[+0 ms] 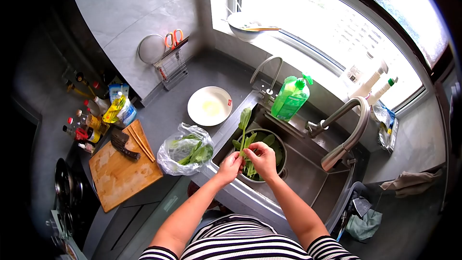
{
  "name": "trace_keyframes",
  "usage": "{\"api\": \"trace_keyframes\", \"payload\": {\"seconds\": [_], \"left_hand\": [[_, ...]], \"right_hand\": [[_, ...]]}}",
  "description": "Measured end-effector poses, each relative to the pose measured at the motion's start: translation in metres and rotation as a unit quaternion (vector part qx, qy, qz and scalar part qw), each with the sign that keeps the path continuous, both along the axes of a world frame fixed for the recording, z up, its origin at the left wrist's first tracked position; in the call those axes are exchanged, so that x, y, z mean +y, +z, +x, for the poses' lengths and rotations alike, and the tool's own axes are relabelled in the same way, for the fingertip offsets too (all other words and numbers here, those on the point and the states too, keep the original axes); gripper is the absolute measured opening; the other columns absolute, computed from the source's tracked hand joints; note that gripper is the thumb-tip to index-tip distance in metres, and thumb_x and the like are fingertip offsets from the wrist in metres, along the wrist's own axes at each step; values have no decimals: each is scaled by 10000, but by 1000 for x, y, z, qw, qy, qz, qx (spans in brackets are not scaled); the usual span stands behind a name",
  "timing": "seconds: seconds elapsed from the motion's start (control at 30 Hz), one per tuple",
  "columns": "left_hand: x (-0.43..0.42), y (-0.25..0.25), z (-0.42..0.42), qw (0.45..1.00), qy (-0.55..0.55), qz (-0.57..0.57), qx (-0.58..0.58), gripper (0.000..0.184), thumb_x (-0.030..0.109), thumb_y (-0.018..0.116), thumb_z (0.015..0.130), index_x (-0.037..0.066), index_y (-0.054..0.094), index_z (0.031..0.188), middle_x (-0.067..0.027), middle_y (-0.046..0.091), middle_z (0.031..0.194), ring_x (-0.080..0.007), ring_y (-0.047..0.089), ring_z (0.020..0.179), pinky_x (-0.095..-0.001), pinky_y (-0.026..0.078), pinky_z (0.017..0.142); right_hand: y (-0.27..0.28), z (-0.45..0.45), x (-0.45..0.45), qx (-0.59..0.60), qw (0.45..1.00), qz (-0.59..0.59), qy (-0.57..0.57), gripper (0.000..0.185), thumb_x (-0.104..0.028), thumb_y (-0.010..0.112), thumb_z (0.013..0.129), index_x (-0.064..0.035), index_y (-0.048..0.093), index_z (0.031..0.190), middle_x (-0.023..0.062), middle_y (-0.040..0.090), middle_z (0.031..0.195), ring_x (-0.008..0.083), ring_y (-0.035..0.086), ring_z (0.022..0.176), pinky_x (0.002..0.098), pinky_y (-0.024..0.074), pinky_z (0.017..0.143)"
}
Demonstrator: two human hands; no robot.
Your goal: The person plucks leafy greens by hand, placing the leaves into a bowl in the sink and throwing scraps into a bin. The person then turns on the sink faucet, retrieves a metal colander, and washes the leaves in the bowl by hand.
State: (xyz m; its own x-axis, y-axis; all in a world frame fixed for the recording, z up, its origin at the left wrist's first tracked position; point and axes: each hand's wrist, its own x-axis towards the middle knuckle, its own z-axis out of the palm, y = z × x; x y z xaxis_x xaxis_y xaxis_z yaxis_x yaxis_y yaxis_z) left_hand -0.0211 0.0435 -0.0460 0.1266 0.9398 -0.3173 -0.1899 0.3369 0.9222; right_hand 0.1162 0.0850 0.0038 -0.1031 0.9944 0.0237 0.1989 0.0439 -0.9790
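Right over the bowl (286, 156), left hand (231, 168) and right hand (263, 161) meet, both pinching a leafy stem (244, 118)! Greens (268, 139) inside that bowl, plastic bag (166, 156) to its left.

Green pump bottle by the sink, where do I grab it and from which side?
Grip the green pump bottle around its broad body, below the pump head, probably coming from the front, over the basin. Upright, it stands between the slim tap and large faucet, so the front looks most open. Your right hand, at the leafy stem, looks nearer.
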Motion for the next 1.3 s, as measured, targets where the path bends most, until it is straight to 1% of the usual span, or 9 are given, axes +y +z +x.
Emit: {"api": "trace_keyframes", "payload": {"seconds": [0.2,0.33,0.5,0.63,0.8,0.93,1.0,1.1,1.3], "left_hand": [[2,1,4,1000,20,6,12,177,196,418,976,49,516,964,7,521,741,-61,490,580,-209,428,535],[7,-1,1,998,28,-24,-51,171,186,412,975,53,519,977,5,515,735,-58,479,569,-207,431,527],[8,-6,-10,989,55,-108,-82,175,225,434,971,72,515,999,18,507,745,-43,469,601,-197,453,552],[1,5,-12,996,34,-69,-50,143,215,502,949,81,504,998,7,574,818,-36,510,651,-195,474,569],[1,5,-7,992,12,12,122,249,142,666,844,38,459,936,-23,589,788,-57,553,636,-209,469,547],[-3,8,1,988,11,76,131,212,146,627,873,45,474,982,-8,580,812,-44,536,666,-202,463,581],[-2,10,-2,999,-15,18,31,186,181,575,911,62,485,1023,-2,569,836,-48,526,669,-208,468,607],[-3,4,-9,998,-45,-35,-14,174,216,485,961,79,504,1067,3,566,861,-57,528,703,-215,476,650],[0,-8,-9,1000,7,-7,19,140,183,459,964,62,500,1023,0,561,816,-59,527,668,-213,475,619]], "right_hand": [[-7,-1,-7,128,991,-34,9,76,-23,678,779,-19,613,817,-32,599,703,18,519,601,179,397,530],[8,4,-16,-29,984,166,64,116,40,648,727,-23,642,823,47,623,724,106,561,603,224,433,542],[24,10,-17,-52,988,139,46,154,27,654,719,-35,633,859,75,631,776,166,609,651,259,457,548],[-6,35,-5,-294,949,111,7,337,-128,731,712,-72,609,1021,61,622,863,189,598,645,324,481,601],[4,18,-3,-82,994,46,50,257,-150,745,734,-18,640,928,64,616,815,116,537,619,250,455,569],[-3,9,2,9,994,-69,80,206,-119,689,804,15,630,949,44,648,780,76,566,655,232,463,591],[-11,6,4,112,987,-82,83,177,-120,664,837,12,634,952,15,648,788,53,566,675,209,463,597],[-1,8,1,108,982,-140,70,181,-113,640,860,8,637,994,14,654,801,46,580,687,198,472,588],[-8,6,-10,95,995,-19,19,75,-41,673,811,1,667,873,21,649,764,77,583,659,207,463,582]]}}
